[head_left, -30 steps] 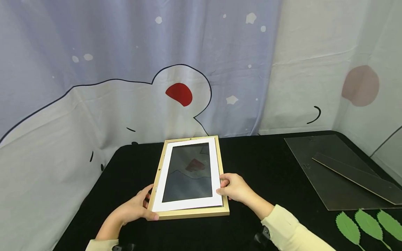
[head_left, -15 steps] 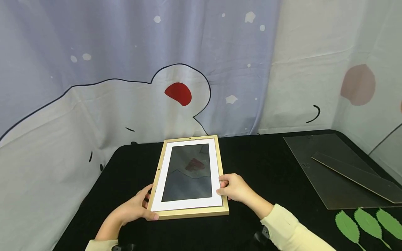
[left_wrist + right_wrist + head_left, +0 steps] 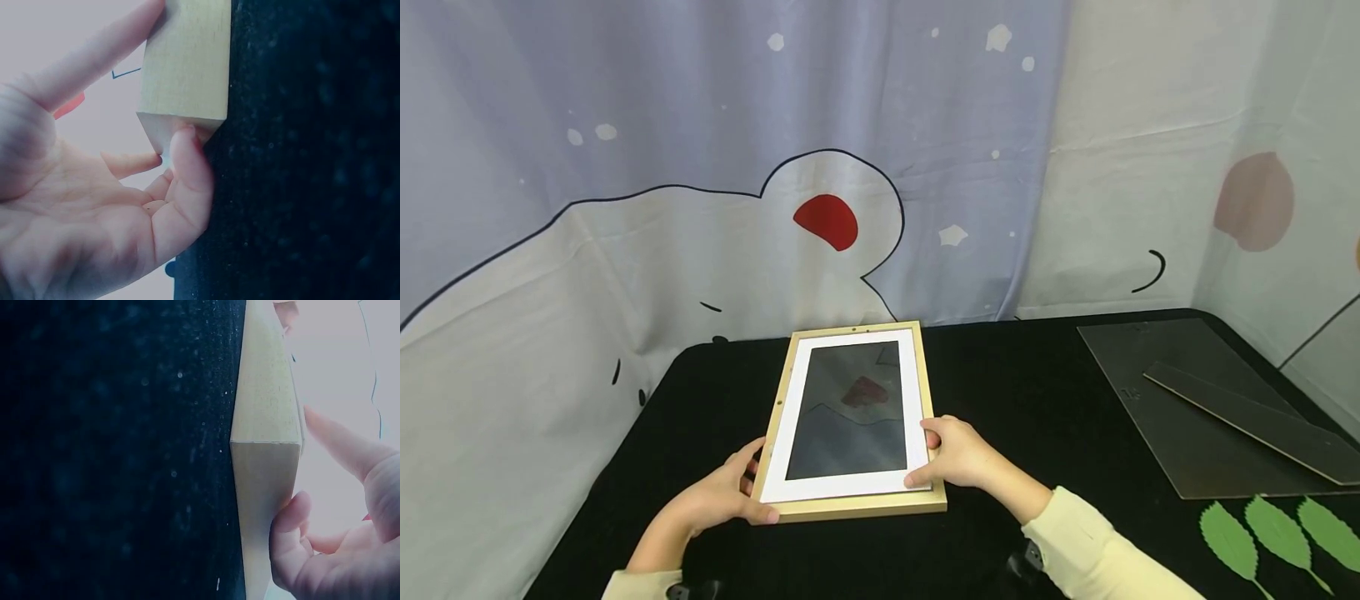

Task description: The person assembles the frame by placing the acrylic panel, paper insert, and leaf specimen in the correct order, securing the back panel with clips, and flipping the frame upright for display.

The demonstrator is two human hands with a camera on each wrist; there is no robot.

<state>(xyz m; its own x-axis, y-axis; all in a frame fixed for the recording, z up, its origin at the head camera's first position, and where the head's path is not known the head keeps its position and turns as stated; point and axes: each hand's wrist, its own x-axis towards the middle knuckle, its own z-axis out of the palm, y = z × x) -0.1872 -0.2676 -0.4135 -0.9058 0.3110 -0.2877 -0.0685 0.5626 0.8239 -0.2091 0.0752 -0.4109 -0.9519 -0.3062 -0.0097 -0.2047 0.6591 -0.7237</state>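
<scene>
A light wooden picture frame (image 3: 857, 507) lies on the black-covered table in the head view. Inside it sits a white mat (image 3: 801, 493) around a dark, glossy middle (image 3: 850, 433) that mirrors the curtain. My left hand (image 3: 711, 500) holds the frame's near left corner, thumb on the near edge and fingers along the left side. At the right side, my right hand (image 3: 962, 457) has its thumb on the mat near its lower right corner and its index finger at the mat's right edge. In the right wrist view, other fingers (image 3: 290, 519) curl against the frame's outer side.
On the right of the table (image 3: 1030, 375) lies a large dark board (image 3: 1150, 358) with a narrower dark strip (image 3: 1247, 421) across it. Several green leaf shapes (image 3: 1228, 533) lie at the near right. A patterned curtain (image 3: 700, 108) hangs behind the table.
My right thumb has slid toward me and left, to the mat's lower right corner. The mat's near edge has settled more evenly within the frame. My left hand has kept its place.
</scene>
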